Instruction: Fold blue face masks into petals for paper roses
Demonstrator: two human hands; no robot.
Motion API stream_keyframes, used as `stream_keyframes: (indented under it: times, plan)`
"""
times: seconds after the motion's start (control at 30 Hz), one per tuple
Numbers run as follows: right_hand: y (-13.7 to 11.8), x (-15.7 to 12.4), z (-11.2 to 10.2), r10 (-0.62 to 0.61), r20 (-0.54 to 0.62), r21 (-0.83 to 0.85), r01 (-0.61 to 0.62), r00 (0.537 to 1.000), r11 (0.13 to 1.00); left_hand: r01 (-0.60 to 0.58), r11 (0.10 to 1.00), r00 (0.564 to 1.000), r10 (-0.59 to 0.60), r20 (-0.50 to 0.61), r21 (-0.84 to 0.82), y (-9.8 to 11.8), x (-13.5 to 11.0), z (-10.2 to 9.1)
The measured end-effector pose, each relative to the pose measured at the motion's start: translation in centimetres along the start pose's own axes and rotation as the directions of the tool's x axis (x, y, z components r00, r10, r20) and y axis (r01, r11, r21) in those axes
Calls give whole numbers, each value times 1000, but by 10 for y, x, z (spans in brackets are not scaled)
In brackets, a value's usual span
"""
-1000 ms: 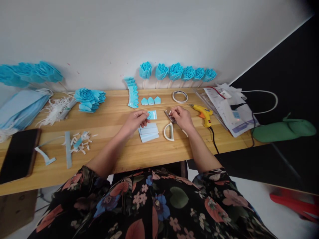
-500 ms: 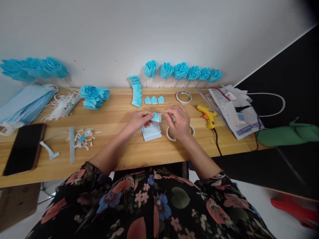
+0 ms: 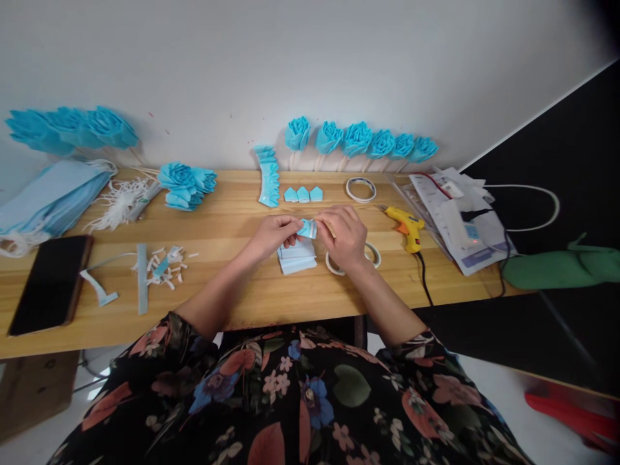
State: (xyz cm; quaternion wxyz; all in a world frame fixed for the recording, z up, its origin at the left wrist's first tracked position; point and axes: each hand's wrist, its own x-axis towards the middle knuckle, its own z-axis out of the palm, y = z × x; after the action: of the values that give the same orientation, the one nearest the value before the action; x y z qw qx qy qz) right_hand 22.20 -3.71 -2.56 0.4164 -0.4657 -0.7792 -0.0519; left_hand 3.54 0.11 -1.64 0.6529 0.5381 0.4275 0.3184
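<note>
My left hand (image 3: 274,234) and my right hand (image 3: 343,236) meet over the middle of the wooden table (image 3: 232,284). Both pinch one small blue folded piece (image 3: 307,228) between their fingertips. Just below it lies a small stack of pale blue strips (image 3: 296,256). White-handled scissors (image 3: 371,256) lie on the table under my right hand, partly hidden by it. Three small folded blue pieces (image 3: 303,194) sit in a row just beyond my hands.
A yellow glue gun (image 3: 407,225) with a black cord lies to the right, a tape roll (image 3: 361,188) behind. Blue flowers (image 3: 358,139) line the wall; others (image 3: 186,184) lie left. A black phone (image 3: 51,281), paper scraps (image 3: 162,266) and papers (image 3: 453,216) are also here.
My right hand let the scissors lie on the table and came left to join my left hand on the small blue piece, which is now folded tighter.
</note>
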Motion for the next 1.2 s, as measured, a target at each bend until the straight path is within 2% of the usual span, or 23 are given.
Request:
stream_keyframes:
  times: [0.43,0.6,1.07,1.2]
  plan:
    - [-3,-3,-2,-125,-4,-52,124,992,991,0,999,1000,0,-3,-33,0,1,0]
    - [-3,-5,-2,-100,49,-21,102,994,995,-5,999,1000,4,-4,-39,-1,2,-1]
    - [-6,-4,-3,-91,75,-5,92,993,996,10,997,1000,-10,3,-75,-4,3,-1]
    - [-7,-4,-5,-87,115,32,84,990,996,4,997,1000,-5,-3,-76,-3,3,-1]
